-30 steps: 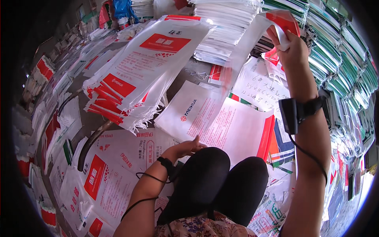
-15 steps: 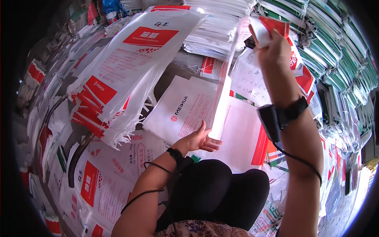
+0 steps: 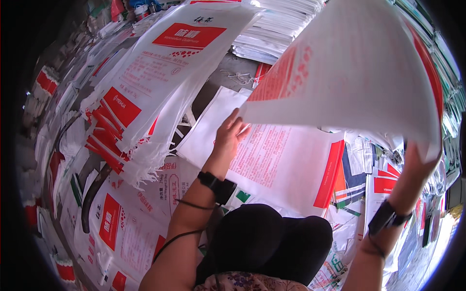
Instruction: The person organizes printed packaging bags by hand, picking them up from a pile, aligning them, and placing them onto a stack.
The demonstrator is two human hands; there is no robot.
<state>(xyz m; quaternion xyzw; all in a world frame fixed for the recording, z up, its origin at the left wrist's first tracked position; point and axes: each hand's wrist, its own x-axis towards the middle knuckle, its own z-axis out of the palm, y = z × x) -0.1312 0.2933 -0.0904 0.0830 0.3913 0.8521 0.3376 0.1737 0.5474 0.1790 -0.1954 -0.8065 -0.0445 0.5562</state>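
Observation:
A large white woven bag (image 3: 359,77) with red print hangs spread in the air in front of me, slightly blurred. Its near left corner is pinched in the fingers of my left hand (image 3: 229,138). My right hand (image 3: 418,157) grips the near right edge, its fingers mostly covered by the bag. Underneath, another white bag with a red end band (image 3: 327,175) lies flat before my knees. A partly covered white bag (image 3: 204,131) lies to its left.
A pile of white and red bags (image 3: 170,72) with frayed ends slants at the left, near a dark curved bar (image 3: 93,199). Tall stacks of folded white bags (image 3: 276,29) stand at the back. Loose bags and scraps lie around my black-clad knees (image 3: 252,237).
The bag has swung up and spread open across the right side. My right hand has come down and to the right; my left hand has risen to the bag's corner.

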